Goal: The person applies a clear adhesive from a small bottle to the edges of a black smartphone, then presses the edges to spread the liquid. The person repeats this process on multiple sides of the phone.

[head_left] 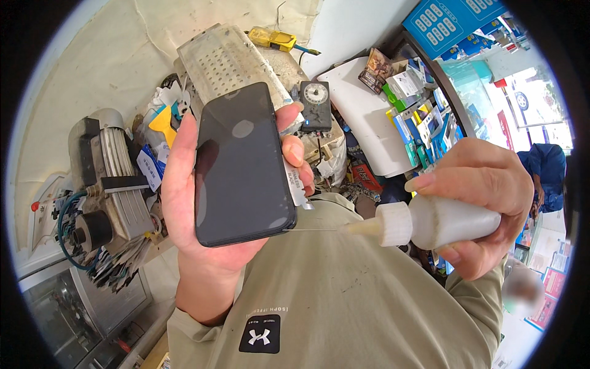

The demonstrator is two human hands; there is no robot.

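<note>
A black smartphone point(239, 175) lies across my left hand point(181, 200), screen facing up, gripped along its sides by thumb and fingers. Light smudges mark its glass near the top and the lower corners. A thin steel blade point(297, 189) sticks out between the phone's right edge and those same fingers. My right hand point(488, 187) is wrapped round a white squeeze bottle point(452, 222), tipped sideways. From its nozzle a fine needle point(316, 230) reaches to the phone's lower right corner; whether it enters the edge seam, I cannot tell.
Behind the phone stands a worn whitish perforated box point(224, 64), with a yellow-handled screwdriver point(272, 39) beyond it. A black box with a round dial point(316, 98) sits beside it. Machinery point(117, 178) fills the left. Small packages point(424, 123) crowd the right; a person in blue point(546, 175) is farther off.
</note>
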